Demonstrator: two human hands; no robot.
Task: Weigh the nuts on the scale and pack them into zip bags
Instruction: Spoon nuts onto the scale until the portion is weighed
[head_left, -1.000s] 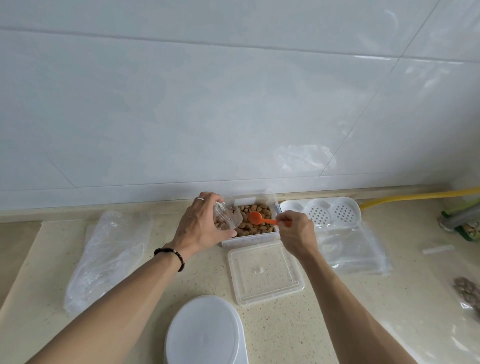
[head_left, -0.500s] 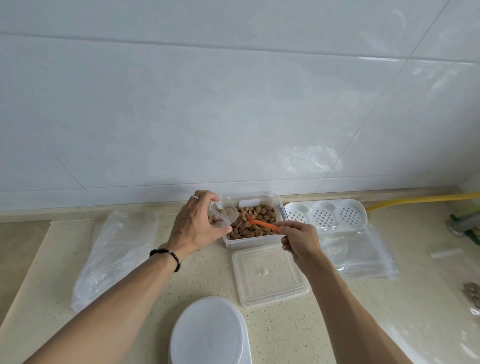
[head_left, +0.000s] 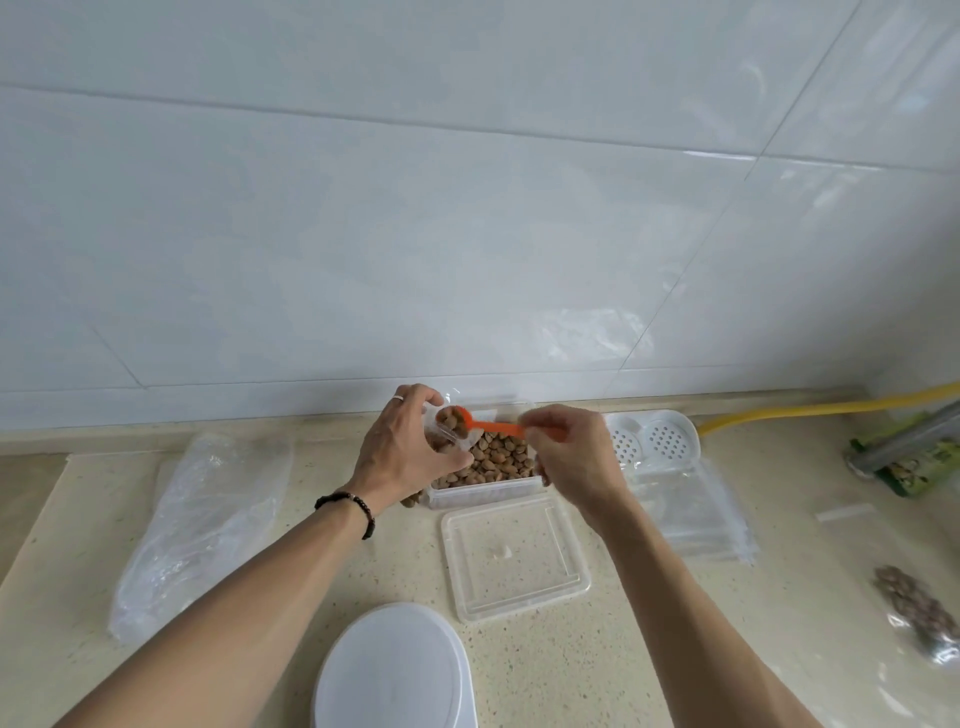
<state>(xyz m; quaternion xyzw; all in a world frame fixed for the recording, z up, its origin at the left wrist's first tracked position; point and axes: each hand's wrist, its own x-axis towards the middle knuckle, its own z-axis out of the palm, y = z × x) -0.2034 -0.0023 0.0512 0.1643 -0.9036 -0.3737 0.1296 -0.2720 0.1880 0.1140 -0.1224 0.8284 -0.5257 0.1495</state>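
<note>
A clear plastic box (head_left: 483, 493) of brown nuts (head_left: 498, 460) stands at the back of the counter. My left hand (head_left: 402, 452) holds a small clear zip bag (head_left: 447, 431) with its mouth open, just left of the box; some nuts show inside it. My right hand (head_left: 569, 457) pinches the handle of an orange spoon (head_left: 488, 426). The spoon's bowl is at the bag's mouth. A white oval scale (head_left: 395, 670) lies at the near edge, between my forearms.
The box's clear lid (head_left: 514, 558) lies in front of it. A crumpled plastic bag (head_left: 208, 519) is at the left. A white perforated tray (head_left: 652, 441) and a stack of zip bags (head_left: 691, 514) are at the right. A filled nut bag (head_left: 919, 608) lies far right, near a yellow hose (head_left: 805, 410).
The orange spoon dipped into the nuts in the box, then rose and moved left to the mouth of the zip bag. The bag now shows nuts inside.
</note>
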